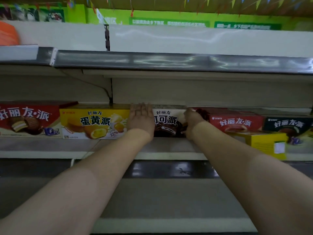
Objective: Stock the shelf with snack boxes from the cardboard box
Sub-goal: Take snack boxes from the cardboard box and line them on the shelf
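Note:
A dark brown and white cocoa pie box (166,123) stands on the shelf board (169,146) between a yellow egg-yolk pie box (94,123) and a stack of red pie boxes (235,122). My left hand (141,118) lies flat with straight fingers against the left part of the cocoa box's front. My right hand (192,118) has its fingers curled round the box's right end. The cardboard box is out of view.
A large red pie box (28,119) stands at the far left. At the right sit a black pie box (288,128) and a yellow box (267,143) lying askew near the shelf's front. An upper shelf (169,62) overhangs closely. A lower shelf (169,199) lies below.

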A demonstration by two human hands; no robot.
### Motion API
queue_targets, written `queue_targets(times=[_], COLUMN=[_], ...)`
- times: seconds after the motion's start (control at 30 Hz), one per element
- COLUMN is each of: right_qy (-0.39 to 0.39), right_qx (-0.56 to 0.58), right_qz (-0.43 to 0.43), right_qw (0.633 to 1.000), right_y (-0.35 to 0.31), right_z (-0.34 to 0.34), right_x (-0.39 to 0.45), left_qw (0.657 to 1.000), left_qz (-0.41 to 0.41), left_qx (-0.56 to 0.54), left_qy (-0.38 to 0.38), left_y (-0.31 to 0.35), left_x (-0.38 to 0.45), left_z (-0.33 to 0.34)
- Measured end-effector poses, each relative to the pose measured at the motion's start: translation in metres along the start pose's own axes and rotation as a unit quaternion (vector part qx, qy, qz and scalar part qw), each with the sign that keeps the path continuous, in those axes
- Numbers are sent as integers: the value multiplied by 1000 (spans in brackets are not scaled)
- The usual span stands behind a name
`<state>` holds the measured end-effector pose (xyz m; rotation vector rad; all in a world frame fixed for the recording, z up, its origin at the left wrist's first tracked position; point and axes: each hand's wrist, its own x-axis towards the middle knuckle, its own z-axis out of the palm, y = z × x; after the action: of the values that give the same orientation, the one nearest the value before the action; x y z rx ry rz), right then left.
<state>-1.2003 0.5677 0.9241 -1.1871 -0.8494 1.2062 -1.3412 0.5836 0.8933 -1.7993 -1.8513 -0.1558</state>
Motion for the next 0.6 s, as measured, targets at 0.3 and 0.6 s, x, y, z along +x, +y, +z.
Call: queue_targets(times=[0.3,0.6], right_qy=[-29,110], right_qx=[-81,-385], right_qz=[-2,-223], right_qw=[996,889], right_y=[6,-4], right_z=[-5,-66], right_x=[-50,-83], left_qw=[884,719], left_qz=[55,58], left_qx=[-461,-687], left_qy=[-46,-91], left_y=[41,79], left_x=[-39,-77], left_z=[-35,-53])
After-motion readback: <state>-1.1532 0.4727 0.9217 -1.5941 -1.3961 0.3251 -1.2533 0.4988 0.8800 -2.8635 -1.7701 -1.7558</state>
